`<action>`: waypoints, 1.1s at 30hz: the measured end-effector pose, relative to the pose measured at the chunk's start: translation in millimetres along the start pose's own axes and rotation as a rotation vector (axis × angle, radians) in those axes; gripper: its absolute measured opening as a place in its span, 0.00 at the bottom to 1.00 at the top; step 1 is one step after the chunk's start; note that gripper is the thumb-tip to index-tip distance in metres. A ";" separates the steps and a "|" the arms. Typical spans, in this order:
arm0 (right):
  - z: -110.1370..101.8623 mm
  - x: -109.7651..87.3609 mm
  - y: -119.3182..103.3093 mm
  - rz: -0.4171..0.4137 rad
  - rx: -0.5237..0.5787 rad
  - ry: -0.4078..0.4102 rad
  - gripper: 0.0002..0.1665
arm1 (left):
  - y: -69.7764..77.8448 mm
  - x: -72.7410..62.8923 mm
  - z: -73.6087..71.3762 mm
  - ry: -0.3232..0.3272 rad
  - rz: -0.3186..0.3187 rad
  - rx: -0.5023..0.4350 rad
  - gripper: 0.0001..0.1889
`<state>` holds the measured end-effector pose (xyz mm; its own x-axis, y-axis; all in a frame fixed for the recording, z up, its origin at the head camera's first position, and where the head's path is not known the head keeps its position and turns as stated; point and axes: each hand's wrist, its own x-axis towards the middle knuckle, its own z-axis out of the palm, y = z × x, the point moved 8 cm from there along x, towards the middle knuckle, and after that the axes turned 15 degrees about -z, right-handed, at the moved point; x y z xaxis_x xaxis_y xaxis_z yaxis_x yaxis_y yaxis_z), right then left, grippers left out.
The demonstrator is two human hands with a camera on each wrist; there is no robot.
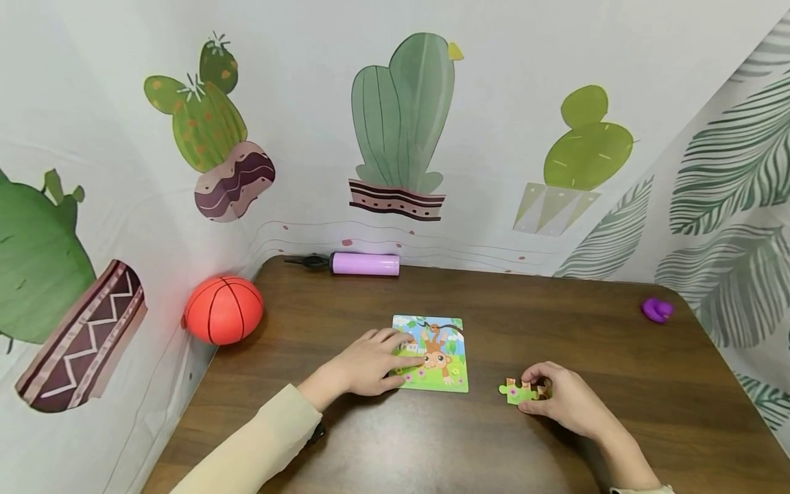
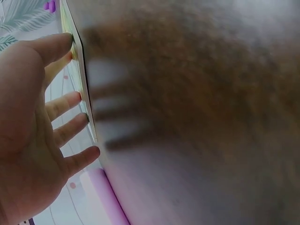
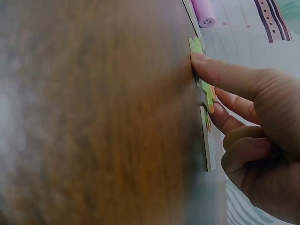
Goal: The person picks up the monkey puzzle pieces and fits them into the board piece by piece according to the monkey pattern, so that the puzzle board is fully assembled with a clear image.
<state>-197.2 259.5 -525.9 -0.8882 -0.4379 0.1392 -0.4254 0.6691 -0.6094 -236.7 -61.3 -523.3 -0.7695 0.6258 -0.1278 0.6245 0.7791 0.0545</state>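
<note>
A square monkey jigsaw puzzle (image 1: 455,346) lies flat on the brown table. My left hand (image 1: 373,363) rests on its left part with fingers spread; the left wrist view shows the fingertips along the puzzle's thin edge (image 2: 79,56). Off to the right of the puzzle, my right hand (image 1: 570,398) pinches a green jigsaw piece (image 1: 513,394) between thumb and fingers. In the right wrist view that jigsaw piece (image 3: 203,89) tilts slightly, and a second flat piece (image 3: 209,145) lies under the curled fingers. From the head, this second piece is mostly hidden by the hand.
Along the table's back edge lies a purple hand pump (image 1: 365,265) with a black nozzle. A red ball (image 1: 223,311) sits at the left edge, and a small purple duck (image 1: 656,310) stands near the back right corner. Cactus-print cloth (image 1: 494,137) hangs behind the table (image 1: 444,439).
</note>
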 end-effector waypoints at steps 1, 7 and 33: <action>0.1 0.0 0.6 0.000 0.002 0.000 0.25 | 0.1 0.5 -0.1 -0.001 -0.003 0.002 0.25; 0.8 -1.0 1.1 -0.008 0.013 0.009 0.24 | 1.0 1.8 1.4 0.005 0.003 0.015 0.25; 1.9 2.5 -2.3 -0.035 0.187 0.052 0.05 | -3.9 -2.1 -1.0 0.002 0.021 -0.007 0.24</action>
<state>-198.1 255.7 -525.7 -0.8831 -0.4245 0.1999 -0.4210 0.5289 -0.7369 -237.7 -65.7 -522.2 -0.7566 0.6419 -0.1248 0.6394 0.7662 0.0645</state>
